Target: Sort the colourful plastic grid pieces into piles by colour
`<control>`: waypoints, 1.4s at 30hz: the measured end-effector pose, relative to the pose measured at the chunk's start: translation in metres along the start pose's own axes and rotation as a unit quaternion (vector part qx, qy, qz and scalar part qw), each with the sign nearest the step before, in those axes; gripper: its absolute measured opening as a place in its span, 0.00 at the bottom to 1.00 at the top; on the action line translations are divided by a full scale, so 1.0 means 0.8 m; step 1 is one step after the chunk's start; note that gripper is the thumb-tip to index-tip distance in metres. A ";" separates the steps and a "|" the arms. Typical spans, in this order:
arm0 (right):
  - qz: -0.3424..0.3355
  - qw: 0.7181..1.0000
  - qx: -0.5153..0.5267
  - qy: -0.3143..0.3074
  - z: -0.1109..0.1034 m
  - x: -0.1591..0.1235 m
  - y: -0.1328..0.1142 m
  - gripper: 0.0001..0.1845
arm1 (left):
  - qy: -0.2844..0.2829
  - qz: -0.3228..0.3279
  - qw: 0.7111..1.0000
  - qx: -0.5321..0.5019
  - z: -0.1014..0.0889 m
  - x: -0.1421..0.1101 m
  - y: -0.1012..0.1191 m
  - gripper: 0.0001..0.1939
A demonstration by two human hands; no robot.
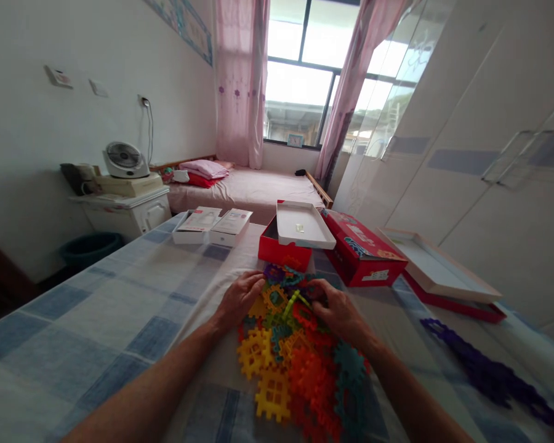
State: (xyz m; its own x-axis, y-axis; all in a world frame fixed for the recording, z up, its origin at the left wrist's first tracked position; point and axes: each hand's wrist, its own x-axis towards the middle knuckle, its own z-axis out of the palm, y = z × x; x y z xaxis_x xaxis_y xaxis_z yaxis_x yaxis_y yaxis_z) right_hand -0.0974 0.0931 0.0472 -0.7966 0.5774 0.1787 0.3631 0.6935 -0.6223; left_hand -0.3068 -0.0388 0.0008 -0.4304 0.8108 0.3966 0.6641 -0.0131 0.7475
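A heap of plastic interlocking building pieces spreads over the bed in front of me, with yellow pieces (273,394) at the near left, orange-red pieces (311,375) in the middle and teal pieces (349,394) at the right. My left hand (240,299) rests at the heap's far left edge, fingers stretched toward a purple piece (273,272). On the opposite side, my right hand (336,307) has its fingers curled in at the edge beside a red piece (305,316); what lies within them is dark and unclear. A yellow-green piece (296,303) stands tilted between the hands.
Behind the heap is a red box (284,253) with a white lid (305,226) leaning on it. A larger red box (362,249), an open tray-like lid (443,264) and joined purple pieces (489,372) lie rightward. Two small white boxes (231,226) sit at left.
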 end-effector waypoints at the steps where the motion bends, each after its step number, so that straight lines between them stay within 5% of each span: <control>1: 0.006 1.000 -0.005 0.012 -0.001 -0.001 0.001 0.21 | 0.004 0.002 1.000 0.004 0.000 0.001 0.000 0.21; 7: -0.003 0.996 0.030 0.088 -0.014 0.017 0.006 0.21 | 0.009 -0.007 1.000 0.005 0.001 0.001 -0.001 0.19; 14: -0.058 0.996 -0.064 -0.020 0.003 0.033 0.002 0.22 | 0.008 -0.015 1.000 0.009 0.002 0.000 0.000 0.18; 18: -0.064 0.991 -0.118 0.027 0.019 0.031 0.004 0.15 | 0.012 -0.008 1.000 0.022 0.004 0.000 -0.003 0.17; 24: -0.114 0.984 -0.140 0.012 0.025 0.030 0.005 0.11 | 0.014 -0.003 0.999 0.034 0.003 0.000 -0.002 0.18; 29: -0.012 0.998 0.011 0.063 0.008 0.046 0.004 0.10 | 0.023 -0.030 0.999 0.030 0.005 -0.002 0.000 0.21; 33: 0.057 0.988 0.144 0.024 0.008 0.073 -0.015 0.16 | 0.017 -0.045 0.998 0.037 0.005 -0.002 0.002 0.27; 42: 0.085 0.995 0.030 0.042 0.068 0.135 -0.054 0.03 | -0.028 -0.007 0.998 0.055 0.004 -0.001 -0.005 0.23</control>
State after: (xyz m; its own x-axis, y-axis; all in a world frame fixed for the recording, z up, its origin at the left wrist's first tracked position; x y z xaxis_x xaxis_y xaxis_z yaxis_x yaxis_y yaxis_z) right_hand -0.2251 0.1018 0.0521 -0.6818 0.7200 0.1293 0.4569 0.5572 -0.6933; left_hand -0.3069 -0.0374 -0.0044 -0.4075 0.8419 0.3538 0.7231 0.0608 0.6881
